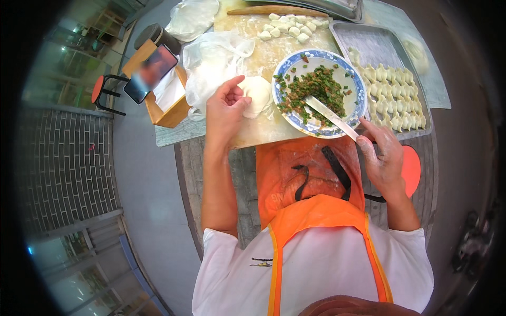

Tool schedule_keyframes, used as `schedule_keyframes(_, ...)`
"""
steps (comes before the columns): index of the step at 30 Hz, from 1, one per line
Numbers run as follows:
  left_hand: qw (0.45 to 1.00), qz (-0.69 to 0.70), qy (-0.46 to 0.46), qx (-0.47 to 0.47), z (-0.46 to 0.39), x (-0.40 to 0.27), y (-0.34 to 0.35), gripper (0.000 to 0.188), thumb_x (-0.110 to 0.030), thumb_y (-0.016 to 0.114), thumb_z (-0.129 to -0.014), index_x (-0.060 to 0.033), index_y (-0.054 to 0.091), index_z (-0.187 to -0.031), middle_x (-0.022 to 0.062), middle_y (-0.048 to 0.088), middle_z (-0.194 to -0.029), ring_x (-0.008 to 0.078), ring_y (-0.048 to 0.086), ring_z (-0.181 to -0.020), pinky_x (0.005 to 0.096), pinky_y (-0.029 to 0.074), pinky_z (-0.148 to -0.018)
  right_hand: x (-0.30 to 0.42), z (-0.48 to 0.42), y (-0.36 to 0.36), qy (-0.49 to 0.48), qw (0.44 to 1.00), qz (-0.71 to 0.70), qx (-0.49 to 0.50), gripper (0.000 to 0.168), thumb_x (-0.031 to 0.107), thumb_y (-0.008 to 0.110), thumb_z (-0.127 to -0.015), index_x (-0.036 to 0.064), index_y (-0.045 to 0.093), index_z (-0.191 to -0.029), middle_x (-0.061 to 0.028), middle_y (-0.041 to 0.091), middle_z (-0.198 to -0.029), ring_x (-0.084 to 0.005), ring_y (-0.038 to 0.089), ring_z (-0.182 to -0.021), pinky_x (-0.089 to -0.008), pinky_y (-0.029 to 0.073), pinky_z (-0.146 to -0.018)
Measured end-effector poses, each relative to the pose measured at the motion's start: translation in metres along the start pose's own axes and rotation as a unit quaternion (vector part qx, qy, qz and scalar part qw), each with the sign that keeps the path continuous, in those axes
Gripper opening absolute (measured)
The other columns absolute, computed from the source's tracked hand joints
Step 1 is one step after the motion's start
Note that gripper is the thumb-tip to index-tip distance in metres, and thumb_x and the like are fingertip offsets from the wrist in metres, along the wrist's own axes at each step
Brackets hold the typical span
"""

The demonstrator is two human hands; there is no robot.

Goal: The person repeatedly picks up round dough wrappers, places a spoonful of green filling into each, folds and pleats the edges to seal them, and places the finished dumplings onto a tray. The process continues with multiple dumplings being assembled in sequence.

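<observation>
My left hand (228, 104) is at the left edge of a stack of round dough wrappers (257, 96). Its index finger and thumb are apart, the other fingers curl in, and nothing shows between them. The thumb tip overlaps the wrappers' edge; whether it presses on them I cannot tell. In my right hand (381, 156), dusted with flour, is the end of a flat metal spatula (332, 113). The spatula's far end is in a chopped green and brown filling (326, 85). That filling lies in a blue-rimmed white bowl (359, 94) at the table's near edge.
A metal tray (371, 41) at right bears rows of folded dumplings (395, 98). Dough pieces (294, 27) lie by a wooden rolling pin (276, 10) on a floured board (237, 23). Left are a plastic bag (213, 59), a wooden box (174, 112) and a phone (152, 73).
</observation>
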State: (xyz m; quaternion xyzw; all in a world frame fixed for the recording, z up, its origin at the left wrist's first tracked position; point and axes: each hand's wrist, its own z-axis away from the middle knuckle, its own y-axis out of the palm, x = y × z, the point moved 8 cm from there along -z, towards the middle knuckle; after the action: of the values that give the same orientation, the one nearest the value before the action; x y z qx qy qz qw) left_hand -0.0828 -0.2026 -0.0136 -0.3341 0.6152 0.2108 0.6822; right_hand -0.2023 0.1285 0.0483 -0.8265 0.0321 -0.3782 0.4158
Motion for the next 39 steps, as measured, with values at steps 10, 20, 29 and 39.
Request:
schedule_keyframes(10, 0.986, -0.163, 0.016, 0.002, 0.001, -0.015, 0.006, 0.033, 0.000, 0.072, -0.084, 0.0018, 0.071, -0.117, 0.0005, 0.062, -0.085, 0.0105, 0.057, -0.076, 0.0266, 0.050, -0.072, 0.016, -0.006, 0.011, -0.089, 0.996, -0.006, 0.007, 0.042, 0.011, 0.082, -0.083, 0.005, 0.070, -0.123, -0.0124, 0.062, -0.088, -0.0317, 0.060, -0.079, -0.0408, 0.049, -0.069)
schedule_keyframes(20, 0.996, 0.066, 0.028, -0.055, 0.007, -0.003, -0.002, 0.015, 0.001, 0.068, -0.094, 0.0000, 0.068, -0.109, 0.0043, 0.070, -0.101, 0.0094, 0.063, -0.087, 0.0247, 0.051, -0.078, 0.019, -0.053, 0.003, -0.134, 0.988, -0.073, -0.021, 0.021, 0.011, 0.079, -0.088, 0.006, 0.076, -0.108, -0.0100, 0.064, -0.087, -0.0290, 0.061, -0.084, -0.0402, 0.049, -0.070)
schedule_keyframes(29, 0.880, 0.469, -0.070, -0.004, 0.034, 0.011, 0.002, 0.030, -0.005, 0.066, -0.100, -0.0023, 0.057, -0.129, 0.0171, 0.069, -0.124, 0.0270, 0.067, -0.117, 0.0439, 0.057, -0.102, 0.022, -0.040, 0.002, -0.166, 0.984, -0.070, 0.017, 0.014, 0.010, 0.077, -0.088, 0.005, 0.078, -0.101, -0.0091, 0.064, -0.083, -0.0279, 0.061, -0.081, -0.0386, 0.049, -0.071)
schedule_keyframes(39, 0.979, -0.138, 0.148, 0.013, 0.055, -0.026, 0.035, 0.033, 0.007, 0.062, -0.094, -0.0004, 0.065, -0.127, 0.0151, 0.074, -0.116, 0.0236, 0.073, -0.100, 0.0335, 0.057, -0.091, 0.005, -0.049, -0.003, -0.045, 0.993, -0.101, -0.027, 0.010, 0.004, 0.074, -0.090, 0.001, 0.077, -0.098, -0.0110, 0.064, -0.079, -0.0272, 0.060, -0.077, -0.0371, 0.048, -0.068)
